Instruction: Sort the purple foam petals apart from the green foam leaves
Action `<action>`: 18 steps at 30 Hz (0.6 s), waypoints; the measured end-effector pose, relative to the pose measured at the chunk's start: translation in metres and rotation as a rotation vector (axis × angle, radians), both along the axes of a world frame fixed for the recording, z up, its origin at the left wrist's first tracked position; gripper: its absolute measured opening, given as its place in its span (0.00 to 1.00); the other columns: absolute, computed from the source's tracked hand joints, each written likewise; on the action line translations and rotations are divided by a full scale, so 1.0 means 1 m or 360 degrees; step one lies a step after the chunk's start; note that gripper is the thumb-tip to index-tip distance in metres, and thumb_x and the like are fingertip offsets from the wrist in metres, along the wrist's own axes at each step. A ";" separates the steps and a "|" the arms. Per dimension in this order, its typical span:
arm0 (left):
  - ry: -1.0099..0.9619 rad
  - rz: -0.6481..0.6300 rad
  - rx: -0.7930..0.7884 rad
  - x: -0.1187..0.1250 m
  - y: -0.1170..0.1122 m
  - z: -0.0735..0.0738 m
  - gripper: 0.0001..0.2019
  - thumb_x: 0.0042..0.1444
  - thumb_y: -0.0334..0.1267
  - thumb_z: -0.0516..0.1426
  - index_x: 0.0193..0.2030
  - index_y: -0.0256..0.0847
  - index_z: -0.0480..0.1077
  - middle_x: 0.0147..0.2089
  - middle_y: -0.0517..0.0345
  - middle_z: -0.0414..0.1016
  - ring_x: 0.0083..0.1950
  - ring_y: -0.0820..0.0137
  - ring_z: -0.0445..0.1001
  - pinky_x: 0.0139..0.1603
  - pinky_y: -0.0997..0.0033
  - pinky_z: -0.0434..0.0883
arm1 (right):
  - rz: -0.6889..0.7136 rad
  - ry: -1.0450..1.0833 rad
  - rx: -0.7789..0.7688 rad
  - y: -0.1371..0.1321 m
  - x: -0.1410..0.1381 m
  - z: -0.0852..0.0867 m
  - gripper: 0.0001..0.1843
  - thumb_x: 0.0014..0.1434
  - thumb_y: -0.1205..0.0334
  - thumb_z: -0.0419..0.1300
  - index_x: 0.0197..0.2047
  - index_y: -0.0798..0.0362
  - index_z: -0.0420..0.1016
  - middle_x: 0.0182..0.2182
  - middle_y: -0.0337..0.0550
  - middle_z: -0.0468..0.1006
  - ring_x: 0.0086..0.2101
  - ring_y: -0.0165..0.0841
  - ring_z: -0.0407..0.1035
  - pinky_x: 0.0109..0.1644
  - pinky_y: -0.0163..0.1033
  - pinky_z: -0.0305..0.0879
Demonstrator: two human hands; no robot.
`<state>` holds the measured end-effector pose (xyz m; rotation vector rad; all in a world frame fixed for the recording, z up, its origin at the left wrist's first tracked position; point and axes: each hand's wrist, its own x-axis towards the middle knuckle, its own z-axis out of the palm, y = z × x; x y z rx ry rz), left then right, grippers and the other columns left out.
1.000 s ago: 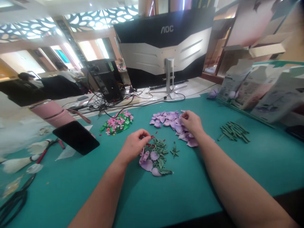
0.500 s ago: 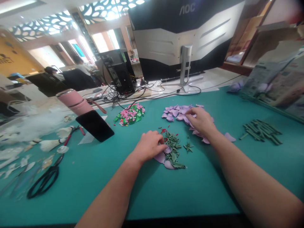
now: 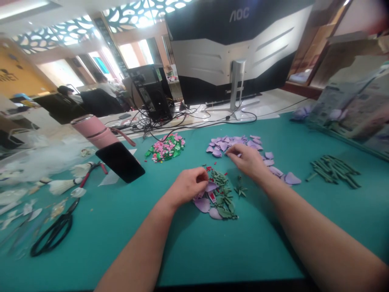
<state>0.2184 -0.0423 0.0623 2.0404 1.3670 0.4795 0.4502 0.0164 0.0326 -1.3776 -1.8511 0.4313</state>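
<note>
My left hand (image 3: 187, 185) is curled, its fingertips pinching a purple petal at the edge of a small heap of green leaf pieces, purple petals and red bits (image 3: 220, 196) on the teal mat. My right hand (image 3: 246, 159) hovers just right of that heap, fingers pinched together at the near edge of a larger pile of purple petals (image 3: 235, 144); what it pinches is too small to make out. A tiny green star-shaped piece (image 3: 241, 189) lies below my right wrist.
A pile of pink and green bits (image 3: 166, 148) lies behind. A black phone (image 3: 120, 161) leans by a pink bottle (image 3: 92, 130). Black scissors (image 3: 53, 233) and white shuttlecocks (image 3: 62, 185) lie left. Green sticks (image 3: 334, 169) lie right. A monitor (image 3: 237, 44), cables and packaging boxes (image 3: 352, 109) stand behind.
My right hand drew back from the middle of the purple petal pile toward the small heap. My left hand lifted slightly, pinching a petal. The camera tilted down and left earlier.
</note>
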 end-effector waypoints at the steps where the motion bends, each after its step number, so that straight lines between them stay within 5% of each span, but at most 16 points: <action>1: -0.0043 0.0017 0.0052 -0.001 0.000 0.000 0.03 0.53 0.32 0.55 0.33 0.41 0.71 0.30 0.63 0.75 0.31 0.72 0.70 0.33 0.73 0.64 | 0.0111 0.0046 -0.0065 -0.003 -0.004 0.001 0.07 0.59 0.61 0.58 0.36 0.51 0.78 0.33 0.43 0.81 0.33 0.36 0.71 0.39 0.40 0.64; 6: -0.0206 0.0081 0.0265 -0.001 0.003 -0.006 0.04 0.56 0.33 0.56 0.37 0.41 0.73 0.34 0.63 0.77 0.35 0.73 0.72 0.39 0.73 0.66 | 0.0761 0.0103 -0.0433 -0.022 -0.024 0.006 0.07 0.59 0.58 0.61 0.39 0.49 0.79 0.33 0.39 0.81 0.34 0.33 0.72 0.37 0.36 0.64; 10: -0.0245 0.0107 0.0280 -0.002 0.005 -0.008 0.04 0.58 0.36 0.57 0.39 0.42 0.73 0.36 0.62 0.78 0.38 0.71 0.73 0.42 0.72 0.67 | 0.0779 -0.0055 -0.0451 -0.026 -0.032 0.005 0.06 0.58 0.63 0.60 0.37 0.51 0.79 0.29 0.37 0.78 0.30 0.30 0.68 0.33 0.34 0.60; 13: -0.0218 0.0181 0.0237 -0.008 0.009 -0.006 0.07 0.58 0.40 0.58 0.40 0.42 0.73 0.37 0.61 0.78 0.39 0.70 0.74 0.42 0.71 0.67 | 0.0609 -0.0076 -0.0323 -0.012 -0.023 -0.001 0.08 0.59 0.66 0.58 0.37 0.51 0.79 0.31 0.39 0.79 0.32 0.31 0.70 0.36 0.34 0.62; 18: -0.0019 0.0244 0.0096 -0.024 0.014 0.004 0.09 0.58 0.44 0.57 0.37 0.41 0.73 0.35 0.60 0.77 0.37 0.68 0.72 0.39 0.69 0.66 | -0.0195 -0.0319 -0.0133 0.019 0.018 -0.010 0.11 0.59 0.64 0.56 0.35 0.51 0.81 0.35 0.44 0.81 0.35 0.36 0.71 0.40 0.38 0.64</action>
